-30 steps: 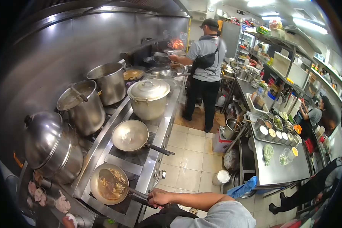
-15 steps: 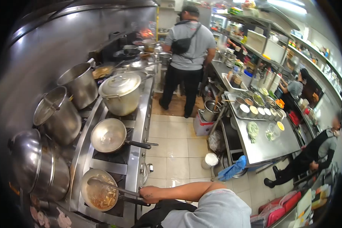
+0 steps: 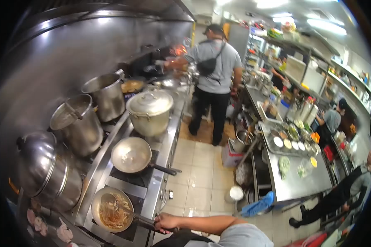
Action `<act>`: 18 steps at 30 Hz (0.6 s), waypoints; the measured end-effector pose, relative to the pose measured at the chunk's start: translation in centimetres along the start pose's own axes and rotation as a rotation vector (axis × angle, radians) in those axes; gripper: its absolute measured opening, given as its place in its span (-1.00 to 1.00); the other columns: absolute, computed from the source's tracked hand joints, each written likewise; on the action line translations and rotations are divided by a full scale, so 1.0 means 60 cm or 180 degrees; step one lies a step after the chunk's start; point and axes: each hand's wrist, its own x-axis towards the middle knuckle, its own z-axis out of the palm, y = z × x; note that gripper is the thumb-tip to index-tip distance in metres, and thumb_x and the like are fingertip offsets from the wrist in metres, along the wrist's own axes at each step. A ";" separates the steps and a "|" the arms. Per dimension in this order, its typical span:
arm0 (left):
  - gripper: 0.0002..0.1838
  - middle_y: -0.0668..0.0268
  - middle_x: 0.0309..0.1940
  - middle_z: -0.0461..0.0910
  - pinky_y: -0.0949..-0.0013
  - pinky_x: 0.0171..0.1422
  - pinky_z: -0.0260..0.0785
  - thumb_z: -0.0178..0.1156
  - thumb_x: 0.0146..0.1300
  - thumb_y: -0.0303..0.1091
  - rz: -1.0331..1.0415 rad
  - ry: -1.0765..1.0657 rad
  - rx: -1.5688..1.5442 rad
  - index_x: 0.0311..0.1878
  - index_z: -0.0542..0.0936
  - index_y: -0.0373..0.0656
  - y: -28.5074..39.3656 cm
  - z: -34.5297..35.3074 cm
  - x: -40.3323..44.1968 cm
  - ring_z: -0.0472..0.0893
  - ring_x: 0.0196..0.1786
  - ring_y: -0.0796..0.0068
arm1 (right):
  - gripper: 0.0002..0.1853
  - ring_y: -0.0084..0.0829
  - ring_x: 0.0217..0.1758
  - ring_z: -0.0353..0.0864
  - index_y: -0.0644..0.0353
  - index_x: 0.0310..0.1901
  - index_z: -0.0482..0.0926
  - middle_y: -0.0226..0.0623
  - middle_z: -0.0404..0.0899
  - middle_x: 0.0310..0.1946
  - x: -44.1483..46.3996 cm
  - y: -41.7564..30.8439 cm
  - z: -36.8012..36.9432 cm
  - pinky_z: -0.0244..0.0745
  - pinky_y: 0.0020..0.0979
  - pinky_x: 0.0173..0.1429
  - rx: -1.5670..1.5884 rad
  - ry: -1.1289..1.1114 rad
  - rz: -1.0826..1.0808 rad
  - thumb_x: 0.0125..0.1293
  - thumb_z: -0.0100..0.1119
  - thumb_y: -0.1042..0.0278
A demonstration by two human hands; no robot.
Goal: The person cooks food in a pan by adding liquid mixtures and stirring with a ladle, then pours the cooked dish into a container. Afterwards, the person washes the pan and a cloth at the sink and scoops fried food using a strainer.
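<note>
My right hand [image 3: 165,222] is closed at the end of a long metal ladle [image 3: 130,212], right by the dark handle of the frying pan; whether the fingers also touch that handle is unclear. The ladle's head is down in the brown saucy food [image 3: 114,216]. That food, with pale strips in it, lies in the frying pan [image 3: 95,204] on the front burner of the steel stove [image 3: 125,187]. A second pan [image 3: 131,154], without visible food, sits on the burner beyond. My left hand is out of view.
A lidded pot [image 3: 150,117] and several tall steel stockpots [image 3: 80,127] crowd the stove. A co-worker [image 3: 218,61] stands further along it. Across the tiled floor [image 3: 200,181], a steel prep table [image 3: 305,181] holds a tray of containers. Another person [image 3: 348,187] is at far right.
The view has tilted and shifted, so the stove appears further right. The ladle's head has gone from the pan's upper edge down into the food. The co-worker's arm now reaches over the stove.
</note>
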 end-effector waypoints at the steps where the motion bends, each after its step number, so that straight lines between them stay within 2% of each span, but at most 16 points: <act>1: -0.69 0.16 -0.18 0.55 0.17 -0.09 0.46 0.19 0.08 -0.44 0.0067 0.0055 0.0131 -0.08 0.54 -0.34 0.011 0.004 0.001 0.53 -0.17 0.28 | -0.85 -0.51 -0.80 0.41 0.33 -0.57 0.46 -0.32 0.42 -0.75 -0.003 -0.008 0.001 0.29 -0.44 -0.73 -0.0112 0.0012 -0.0030 0.06 0.08 0.45; 3: -0.65 0.16 -0.15 0.54 0.20 -0.04 0.45 0.20 0.09 -0.37 0.0162 0.0145 0.0187 -0.04 0.52 -0.32 0.024 -0.013 -0.015 0.52 -0.12 0.30 | -0.84 -0.51 -0.79 0.44 0.34 -0.56 0.42 -0.34 0.42 -0.76 -0.014 -0.031 -0.002 0.32 -0.43 -0.72 -0.0704 -0.0092 -0.0242 0.09 0.05 0.44; 5: -0.57 0.20 -0.15 0.54 0.26 0.05 0.42 0.09 0.20 -0.11 0.2947 -0.1514 0.4588 0.01 0.50 -0.24 0.029 -0.036 -0.039 0.52 -0.07 0.37 | -0.79 -0.49 -0.81 0.45 0.39 -0.55 0.42 -0.24 0.43 -0.77 -0.016 -0.042 -0.005 0.36 -0.39 -0.69 -0.1081 -0.0058 -0.0354 0.11 0.04 0.41; 6: -0.57 0.20 -0.15 0.54 0.26 0.05 0.42 0.09 0.20 -0.11 0.2946 -0.1471 0.4561 0.01 0.50 -0.24 0.025 -0.037 -0.043 0.52 -0.07 0.37 | -0.79 -0.49 -0.81 0.45 0.39 -0.55 0.42 -0.24 0.43 -0.77 -0.022 -0.051 -0.005 0.36 -0.39 -0.69 -0.1119 -0.0085 -0.0365 0.11 0.04 0.41; 8: -0.53 0.25 -0.13 0.55 0.29 0.08 0.41 0.11 0.18 -0.05 0.2808 -0.1394 0.4332 0.04 0.50 -0.20 0.012 -0.034 -0.034 0.53 -0.04 0.35 | -0.76 -0.23 -0.69 0.55 0.45 -0.49 0.45 -0.02 0.49 -0.70 -0.031 -0.071 -0.004 0.48 -0.26 -0.52 -0.1946 0.0045 -0.0452 0.09 0.05 0.37; 9: -0.53 0.25 -0.13 0.55 0.29 0.08 0.41 0.11 0.18 -0.05 0.2801 -0.1367 0.4323 0.04 0.50 -0.20 0.009 -0.024 -0.023 0.53 -0.04 0.35 | -0.76 -0.23 -0.69 0.55 0.45 -0.49 0.45 -0.02 0.49 -0.70 -0.019 -0.056 -0.008 0.48 -0.26 -0.52 -0.1962 0.0023 -0.0457 0.09 0.05 0.37; 11: -0.51 0.27 -0.08 0.55 0.26 0.12 0.40 0.24 0.10 -0.22 -0.0581 -0.1074 0.0395 0.09 0.48 -0.22 -0.003 -0.015 0.013 0.52 -0.01 0.23 | -0.71 0.02 -0.45 0.60 0.48 -0.43 0.48 0.17 0.52 -0.55 0.013 -0.007 -0.021 0.50 -0.15 -0.30 -0.3100 0.0442 -0.1192 0.06 0.06 0.32; 12: -0.52 0.24 -0.07 0.57 0.22 0.13 0.39 0.28 0.05 -0.32 -0.0658 -0.1020 0.0495 0.08 0.50 -0.24 -0.001 -0.018 0.020 0.53 0.00 0.16 | -0.72 0.15 -0.29 0.56 0.47 -0.41 0.50 0.21 0.53 -0.46 0.006 -0.017 -0.014 0.47 -0.07 -0.20 -0.3086 0.0394 -0.0929 0.03 0.07 0.32; 13: -0.45 0.21 -0.07 0.56 0.22 0.13 0.40 0.31 -0.05 -0.32 -0.0347 -0.0929 0.0709 0.07 0.49 -0.25 -0.004 -0.023 0.018 0.53 0.00 0.15 | -0.72 0.15 -0.29 0.56 0.47 -0.41 0.50 0.21 0.53 -0.46 0.007 -0.014 -0.013 0.47 -0.07 -0.20 -0.3109 0.0363 -0.0923 0.03 0.07 0.32; 14: -0.38 0.18 -0.07 0.55 0.22 0.13 0.40 0.35 -0.16 -0.31 0.0303 -0.0958 0.1425 0.07 0.48 -0.26 -0.003 -0.021 0.014 0.52 0.01 0.15 | -0.71 0.14 -0.29 0.56 0.47 -0.42 0.50 0.22 0.53 -0.45 0.008 -0.006 -0.012 0.47 -0.08 -0.19 -0.3154 0.0421 -0.0932 0.02 0.08 0.32; 15: -0.32 0.15 -0.07 0.53 0.22 0.13 0.40 0.38 -0.26 -0.30 0.1473 -0.0882 0.3015 0.06 0.48 -0.26 -0.002 -0.015 0.003 0.52 0.01 0.14 | -0.71 0.14 -0.29 0.56 0.48 -0.42 0.50 0.23 0.52 -0.45 0.009 -0.003 -0.011 0.46 -0.08 -0.19 -0.3198 0.0482 -0.0948 0.02 0.10 0.31; 16: -0.25 0.12 -0.06 0.52 0.22 0.13 0.40 0.41 -0.37 -0.29 0.2253 -0.0675 0.4148 0.06 0.47 -0.27 0.022 0.037 -0.100 0.52 0.02 0.13 | -0.71 0.14 -0.29 0.56 0.48 -0.42 0.50 0.23 0.52 -0.45 0.006 -0.009 -0.008 0.46 -0.08 -0.19 -0.3222 0.0462 -0.0952 0.02 0.10 0.31; 18: -0.11 0.07 -0.06 0.50 0.22 0.13 0.41 0.48 -0.58 -0.28 0.2842 -0.0165 0.4797 0.05 0.46 -0.29 0.073 0.194 -0.398 0.52 0.02 0.11 | -0.76 -0.04 -0.47 0.61 0.42 -0.46 0.51 0.06 0.55 -0.56 -0.004 -0.023 0.004 0.51 -0.17 -0.35 -0.2701 0.0225 -0.0680 0.05 0.11 0.34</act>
